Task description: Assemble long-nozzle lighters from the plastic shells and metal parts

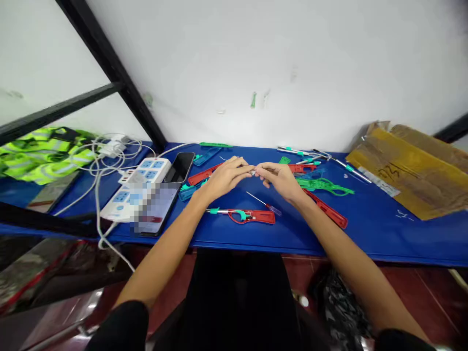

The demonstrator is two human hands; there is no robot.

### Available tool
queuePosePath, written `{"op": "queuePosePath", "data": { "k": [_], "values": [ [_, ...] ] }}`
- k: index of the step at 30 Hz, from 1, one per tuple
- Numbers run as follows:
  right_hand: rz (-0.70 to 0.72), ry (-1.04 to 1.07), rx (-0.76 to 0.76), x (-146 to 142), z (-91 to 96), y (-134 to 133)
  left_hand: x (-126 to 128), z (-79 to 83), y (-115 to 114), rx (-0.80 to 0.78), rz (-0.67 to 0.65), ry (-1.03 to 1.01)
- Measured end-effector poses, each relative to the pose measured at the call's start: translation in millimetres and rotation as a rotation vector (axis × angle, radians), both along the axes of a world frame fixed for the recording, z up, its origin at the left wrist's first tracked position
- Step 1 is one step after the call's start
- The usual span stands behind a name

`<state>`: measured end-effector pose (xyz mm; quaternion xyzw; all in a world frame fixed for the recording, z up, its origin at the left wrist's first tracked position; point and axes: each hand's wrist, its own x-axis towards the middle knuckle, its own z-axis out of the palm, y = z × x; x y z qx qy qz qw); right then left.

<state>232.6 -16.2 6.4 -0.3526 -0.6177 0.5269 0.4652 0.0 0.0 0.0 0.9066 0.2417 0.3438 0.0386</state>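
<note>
My left hand (227,176) and my right hand (278,178) meet fingertip to fingertip above the blue table (365,229). Both pinch a tiny pale part (253,172) between them; it is too small to name. Just in front of my hands lies a red plastic handle piece with a teal trigger and a metal rod (244,215). A thin metal pin with a clear tip (263,202) lies beside it. More red (326,208), green (323,185) and blue (189,189) handle halves lie scattered around my hands.
A white power strip (136,187) with tangled white cables sits at the left, with a dark phone (180,166) and a second phone (156,209) next to it. A hi-vis vest (44,152) lies far left. Flattened cardboard (409,170) covers the right end. The wall stands close behind.
</note>
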Motion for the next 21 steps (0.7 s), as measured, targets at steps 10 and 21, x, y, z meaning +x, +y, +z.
{"op": "queuePosePath", "data": {
  "k": [10, 21],
  "values": [
    [0.003, 0.028, -0.063, 3.3, -2.7, 1.1, 0.1, -3.4, 1.9, -0.027, -0.003, -0.053],
    [-0.052, 0.059, 0.041, -1.3, -0.8, -3.8, 4.2, -0.5, -3.6, 0.022, 0.08, -0.078]
  ]
}}
